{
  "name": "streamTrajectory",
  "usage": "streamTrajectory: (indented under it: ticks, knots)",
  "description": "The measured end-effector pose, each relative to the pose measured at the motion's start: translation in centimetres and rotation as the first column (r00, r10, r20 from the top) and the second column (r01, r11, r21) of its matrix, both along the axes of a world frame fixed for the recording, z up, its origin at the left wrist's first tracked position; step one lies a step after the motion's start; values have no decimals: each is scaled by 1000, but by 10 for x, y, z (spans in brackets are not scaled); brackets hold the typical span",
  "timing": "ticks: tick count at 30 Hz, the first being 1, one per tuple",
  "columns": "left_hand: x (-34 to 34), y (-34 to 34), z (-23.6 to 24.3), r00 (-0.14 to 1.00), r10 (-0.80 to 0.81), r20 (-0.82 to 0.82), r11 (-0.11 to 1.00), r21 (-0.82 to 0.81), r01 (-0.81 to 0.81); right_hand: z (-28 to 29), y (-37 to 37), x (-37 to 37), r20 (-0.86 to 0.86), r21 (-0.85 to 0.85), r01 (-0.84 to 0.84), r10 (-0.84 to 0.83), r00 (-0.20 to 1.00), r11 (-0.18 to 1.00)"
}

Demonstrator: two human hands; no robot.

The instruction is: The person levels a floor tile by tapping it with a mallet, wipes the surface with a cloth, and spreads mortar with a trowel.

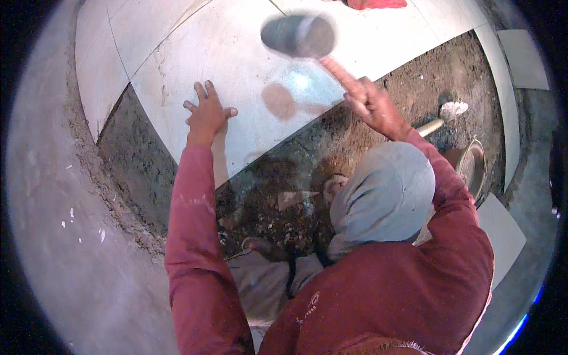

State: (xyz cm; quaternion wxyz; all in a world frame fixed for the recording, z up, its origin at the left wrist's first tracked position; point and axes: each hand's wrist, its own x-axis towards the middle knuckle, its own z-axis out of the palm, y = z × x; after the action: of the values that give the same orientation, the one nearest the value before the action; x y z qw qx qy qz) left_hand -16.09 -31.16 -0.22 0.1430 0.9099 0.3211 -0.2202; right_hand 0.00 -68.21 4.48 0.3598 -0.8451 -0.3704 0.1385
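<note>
A large white tile (231,65) lies across the upper middle of the head view, its near edge bordering dark, rough bedding. My left hand (207,115) rests on this tile near its left side, palm down and fingers spread, holding nothing. In my right hand (376,106) is the reddish handle of a mallet, fingers wrapped round it. The mallet (299,35) has a thick dark head with a lighter grey end, blurred by motion. It is above the tile, and its shadow falls on the surface apart from the head.
Right of my right hand lies a tool with a pale handle (431,128) and a white-crusted end. A round metal pan (473,168) stands beside my right arm. Loose tiles lie at the right, one nearer (503,236), one farther (523,59). Red cloth (378,3) shows at the top.
</note>
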Motion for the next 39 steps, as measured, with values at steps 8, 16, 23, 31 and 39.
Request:
streamTrajectory:
  ticks: [8,16,23,31,39]
  knots:
    - [-9,10,-11,999,47,0,998,52,-47,56,29,25,-92,-12,77,-78,993,997]
    - [0,6,-14,999,47,10,999,26,-47,-27,-4,18,-63,-306,-94,79,995,947]
    - [-3,7,-15,997,71,7,997,24,-71,71,13,18,-30,113,87,-84,996,990]
    - [-8,8,-7,998,70,-1,997,29,-70,109,-43,85,91,-170,163,-150,985,972]
    - [-2,10,-10,1000,25,16,999,39,-26,159,-79,124,266,-598,-64,273,924,799]
